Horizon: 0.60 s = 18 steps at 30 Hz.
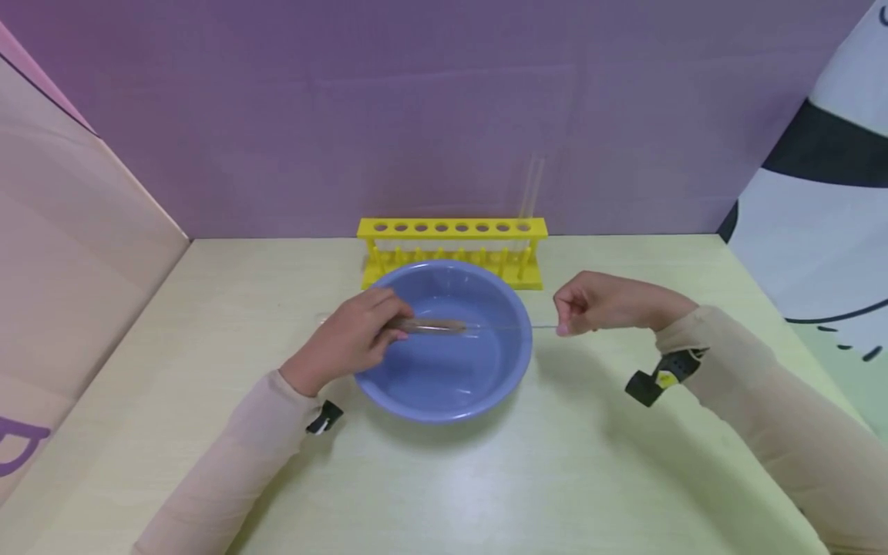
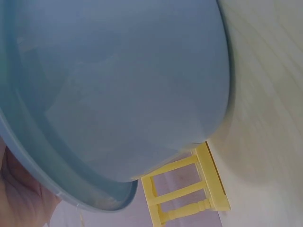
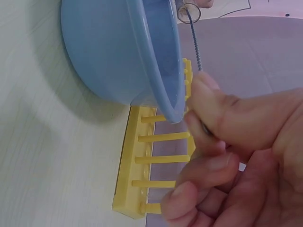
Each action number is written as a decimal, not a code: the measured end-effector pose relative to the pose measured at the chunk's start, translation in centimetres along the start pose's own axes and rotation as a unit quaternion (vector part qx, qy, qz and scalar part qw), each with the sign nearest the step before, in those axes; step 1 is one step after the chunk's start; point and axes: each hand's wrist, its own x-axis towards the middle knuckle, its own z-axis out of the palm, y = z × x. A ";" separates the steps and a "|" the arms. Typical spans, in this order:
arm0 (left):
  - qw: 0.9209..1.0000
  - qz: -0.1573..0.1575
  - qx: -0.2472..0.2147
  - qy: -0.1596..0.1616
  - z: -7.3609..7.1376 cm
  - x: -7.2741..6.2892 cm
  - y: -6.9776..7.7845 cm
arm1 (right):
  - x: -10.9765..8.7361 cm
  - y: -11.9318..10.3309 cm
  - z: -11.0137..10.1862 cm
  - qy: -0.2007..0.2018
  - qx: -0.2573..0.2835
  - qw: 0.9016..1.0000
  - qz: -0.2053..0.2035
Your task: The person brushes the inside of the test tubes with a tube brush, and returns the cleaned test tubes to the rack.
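Observation:
My left hand (image 1: 355,330) grips a clear glass test tube (image 3: 190,13), held sideways over the blue plastic basin (image 1: 444,417). Inside the tube sits a test tube brush with brown bristles (image 1: 437,327). Its twisted wire handle (image 3: 195,45) comes out of the tube's mouth toward the right. Beyond the basin's right rim, my right hand (image 1: 598,302) pinches the end of that wire between thumb and fingertips. In the left wrist view, the basin's wall hides the tube and most of the left hand (image 2: 23,194).
Right behind the basin stands a yellow test tube rack (image 1: 451,228) with a row of round holes. Another clear test tube (image 1: 532,185) stands in it near the right end. The pale wooden table (image 1: 444,493) meets a purple wall (image 1: 444,116) at the back.

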 end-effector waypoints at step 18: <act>0.999 -0.035 -0.017 -0.027 -0.8 0.0 0.1 | -0.9 -0.3 1.5 0.117 -0.124 0.985 -0.011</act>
